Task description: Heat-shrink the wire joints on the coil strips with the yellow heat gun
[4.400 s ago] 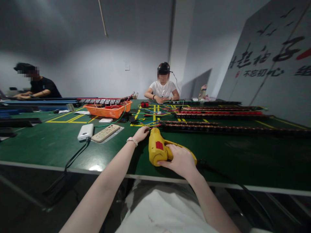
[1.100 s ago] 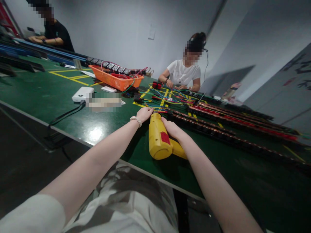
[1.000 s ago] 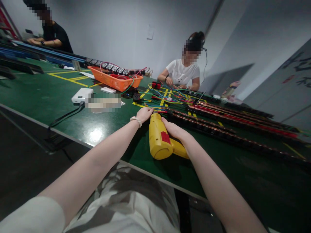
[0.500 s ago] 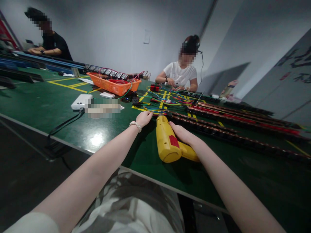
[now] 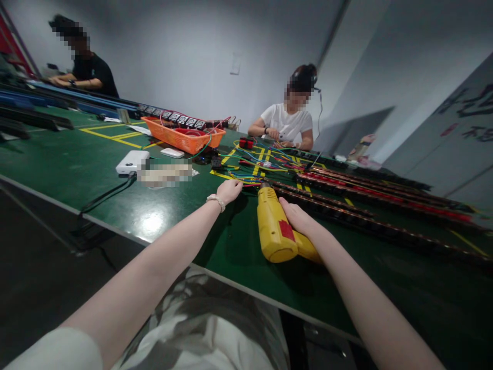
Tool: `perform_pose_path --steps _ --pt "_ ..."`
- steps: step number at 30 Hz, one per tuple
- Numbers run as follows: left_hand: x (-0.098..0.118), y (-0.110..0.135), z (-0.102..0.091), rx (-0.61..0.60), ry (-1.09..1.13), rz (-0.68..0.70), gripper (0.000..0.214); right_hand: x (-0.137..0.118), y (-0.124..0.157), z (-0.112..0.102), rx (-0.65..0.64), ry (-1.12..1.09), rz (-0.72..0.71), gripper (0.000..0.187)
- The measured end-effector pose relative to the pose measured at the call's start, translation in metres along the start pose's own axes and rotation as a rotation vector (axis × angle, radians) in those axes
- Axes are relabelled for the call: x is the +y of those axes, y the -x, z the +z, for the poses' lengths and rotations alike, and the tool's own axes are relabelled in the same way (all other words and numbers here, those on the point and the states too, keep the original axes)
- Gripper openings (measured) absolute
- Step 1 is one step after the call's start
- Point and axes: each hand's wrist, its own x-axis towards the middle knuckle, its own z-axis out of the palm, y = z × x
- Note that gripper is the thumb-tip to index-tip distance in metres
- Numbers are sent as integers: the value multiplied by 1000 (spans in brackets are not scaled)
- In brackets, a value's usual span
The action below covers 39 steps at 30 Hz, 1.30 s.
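Observation:
A yellow heat gun [image 5: 274, 231] with a red label lies on the green table [image 5: 77, 169], its nozzle pointing away toward coloured wires [image 5: 250, 177]. My right hand [image 5: 298, 221] grips the gun on its right side. My left hand [image 5: 230, 190], with a bead bracelet on the wrist, rests closed on the table at the near end of the wires, just left of the nozzle; what its fingers pinch is hidden. Long dark strips with red parts [image 5: 346, 205] run to the right from the nozzle.
An orange basket [image 5: 181, 137], a white power bank [image 5: 133, 161] with a black cable, and a small white box [image 5: 172, 152] sit to the left. One person in white sits across the table [image 5: 287, 123], another in black at far left [image 5: 90, 72].
The heat gun and my right hand have shifted slightly right and toward me since a second ago. Earlier still, my right hand held the gun's handle from behind. My left hand stays at the wires.

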Motion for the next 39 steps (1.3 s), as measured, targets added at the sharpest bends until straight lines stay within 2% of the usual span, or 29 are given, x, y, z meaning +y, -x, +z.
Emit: perform_pose_path --steps 6,10,15,19,22,27,34,39 --pt "0 0 0 16 2 3 44 -4 -8 9 -2 74 -21 55" --pt "0 0 0 22 11 4 49 -18 -15 20 11 180 -66 54" --pt "-4 -5 2 10 49 -33 55 -35 -22 31 -41 183 -148 61" --pt "-9 -9 4 7 80 -70 57 -40 -24 33 -39 230 -178 59" --pt "-11 -9 5 23 106 -38 53 -40 -21 32 -34 265 -200 60" --pt "-6 -5 4 22 70 -11 43 -31 -20 28 -49 199 -164 58" --pt "-3 -1 4 25 53 7 39 4 -12 8 -17 87 -103 54" --pt "-2 0 3 10 121 9 38 7 -4 2 28 76 -13 58"
